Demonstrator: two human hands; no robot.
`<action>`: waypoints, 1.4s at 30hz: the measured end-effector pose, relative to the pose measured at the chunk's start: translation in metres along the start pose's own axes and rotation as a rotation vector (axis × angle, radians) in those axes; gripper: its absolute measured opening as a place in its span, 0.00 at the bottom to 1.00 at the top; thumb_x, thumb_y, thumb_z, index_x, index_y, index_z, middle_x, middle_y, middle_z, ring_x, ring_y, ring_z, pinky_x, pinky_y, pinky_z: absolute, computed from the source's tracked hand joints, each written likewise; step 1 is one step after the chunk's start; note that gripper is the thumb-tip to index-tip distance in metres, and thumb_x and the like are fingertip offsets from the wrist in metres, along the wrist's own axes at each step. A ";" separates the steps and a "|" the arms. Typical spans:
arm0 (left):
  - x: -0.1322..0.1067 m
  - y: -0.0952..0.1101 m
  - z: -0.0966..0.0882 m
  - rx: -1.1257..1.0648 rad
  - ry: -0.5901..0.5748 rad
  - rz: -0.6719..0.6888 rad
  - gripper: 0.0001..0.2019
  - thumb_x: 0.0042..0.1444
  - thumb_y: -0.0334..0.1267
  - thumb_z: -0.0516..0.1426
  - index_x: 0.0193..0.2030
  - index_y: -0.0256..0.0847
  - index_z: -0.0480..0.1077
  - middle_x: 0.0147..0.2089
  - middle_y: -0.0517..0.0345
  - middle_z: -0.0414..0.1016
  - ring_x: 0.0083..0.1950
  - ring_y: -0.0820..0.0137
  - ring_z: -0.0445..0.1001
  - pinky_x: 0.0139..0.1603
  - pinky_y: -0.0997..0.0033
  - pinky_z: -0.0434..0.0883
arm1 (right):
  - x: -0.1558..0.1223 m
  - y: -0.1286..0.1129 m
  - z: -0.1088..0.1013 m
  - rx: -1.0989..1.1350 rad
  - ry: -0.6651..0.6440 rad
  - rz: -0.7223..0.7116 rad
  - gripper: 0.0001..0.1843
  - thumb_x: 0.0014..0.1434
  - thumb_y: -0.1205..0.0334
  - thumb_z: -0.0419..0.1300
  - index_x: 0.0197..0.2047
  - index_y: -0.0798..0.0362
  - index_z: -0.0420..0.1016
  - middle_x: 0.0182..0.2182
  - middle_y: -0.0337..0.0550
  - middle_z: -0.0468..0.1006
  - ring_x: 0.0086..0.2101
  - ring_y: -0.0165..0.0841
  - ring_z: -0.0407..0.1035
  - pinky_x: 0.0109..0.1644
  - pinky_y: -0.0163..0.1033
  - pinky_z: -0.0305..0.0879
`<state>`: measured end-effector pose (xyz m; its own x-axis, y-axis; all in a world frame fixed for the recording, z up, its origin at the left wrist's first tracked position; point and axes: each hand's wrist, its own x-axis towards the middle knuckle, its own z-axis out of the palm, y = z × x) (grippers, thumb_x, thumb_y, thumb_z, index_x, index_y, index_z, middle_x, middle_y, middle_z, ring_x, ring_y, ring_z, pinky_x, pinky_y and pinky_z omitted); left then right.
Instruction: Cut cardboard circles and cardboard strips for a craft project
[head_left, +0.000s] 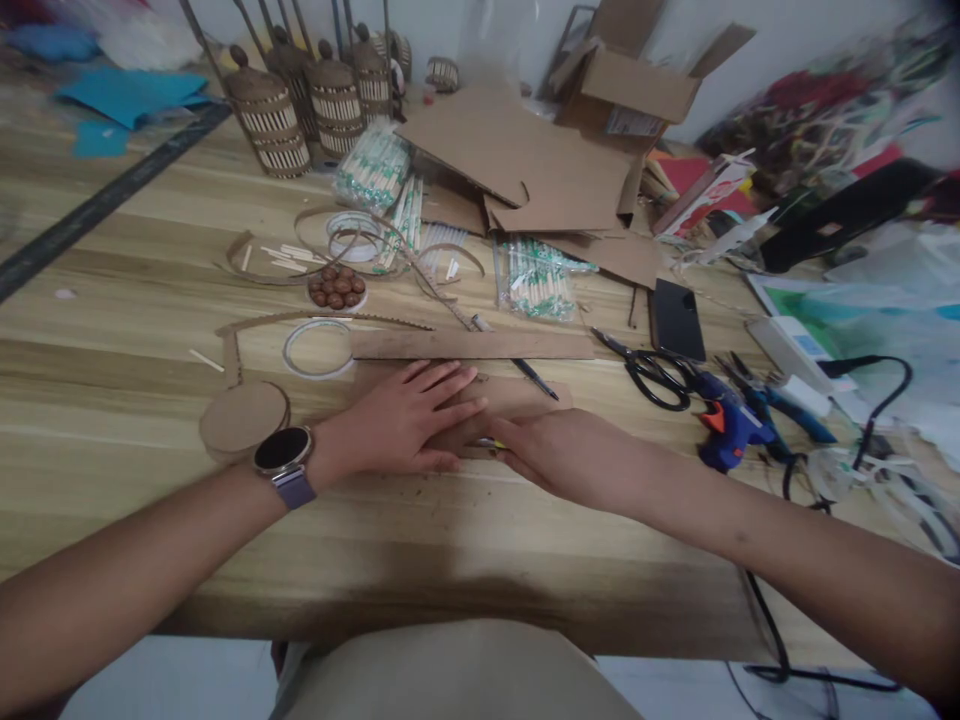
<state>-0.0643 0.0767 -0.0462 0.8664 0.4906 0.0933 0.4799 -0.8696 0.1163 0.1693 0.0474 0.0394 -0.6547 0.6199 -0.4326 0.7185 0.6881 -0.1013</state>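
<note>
Closest to my camera is a bit of beige clothing [465, 675], tucked below the near edge of the desk [112, 400]. Two bare arms reach out over the wood. A watch [283, 452] sits on the left wrist. The left hand [405, 425] lies flat on a brown cardboard piece [517, 395], fingers [450, 380] spread and released, pressing down and gripping nothing. The right hand [559, 455] comes in from the other side and meets the near edge of the same cardboard piece. Its fingers are curled and partly hidden, with a bit of yellow [489, 443] at the tips, so I cannot tell if they grasp something or only touch. The cardboard piece lies in the middle of the desk, right in front of me, under both hands. I think it is light and thin. It looks stiff enough to keep its shape, but a hard squeeze would crease it. The face looks dry and rough, so it should not slip. I would take it by a long edge or by the free end on the right, thumb on top. Just behind it lies a long cardboard strip [472, 345], with a dark pen [536, 380] slanted beside it. A round cardboard disc [244, 418] sits near the watch. Scissors [656, 375] and a blue glue gun [727, 425] lie well off to the right.
</note>
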 end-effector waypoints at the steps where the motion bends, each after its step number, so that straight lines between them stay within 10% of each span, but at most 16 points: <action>1: 0.000 0.000 0.000 -0.003 -0.006 -0.003 0.37 0.67 0.63 0.51 0.75 0.43 0.57 0.78 0.39 0.51 0.76 0.45 0.53 0.72 0.42 0.53 | 0.000 0.000 0.000 -0.012 -0.002 -0.005 0.15 0.69 0.68 0.54 0.57 0.57 0.73 0.39 0.49 0.85 0.37 0.40 0.79 0.31 0.37 0.58; 30: 0.001 0.000 0.000 -0.035 0.013 0.000 0.35 0.67 0.61 0.52 0.74 0.45 0.58 0.78 0.40 0.51 0.76 0.45 0.54 0.73 0.42 0.53 | 0.019 -0.037 -0.037 -0.248 -0.255 0.137 0.30 0.58 0.82 0.57 0.60 0.52 0.76 0.40 0.51 0.86 0.39 0.45 0.82 0.33 0.39 0.72; 42: 0.001 0.000 -0.002 -0.057 0.020 0.000 0.35 0.67 0.63 0.51 0.74 0.46 0.59 0.78 0.41 0.52 0.76 0.46 0.53 0.73 0.43 0.52 | 0.015 -0.026 -0.029 -0.239 -0.259 0.113 0.28 0.56 0.80 0.55 0.57 0.53 0.76 0.32 0.47 0.84 0.34 0.43 0.81 0.26 0.37 0.59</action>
<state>-0.0639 0.0776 -0.0445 0.8629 0.4925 0.1132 0.4710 -0.8651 0.1727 0.1337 0.0496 0.0616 -0.4712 0.6018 -0.6449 0.6877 0.7085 0.1587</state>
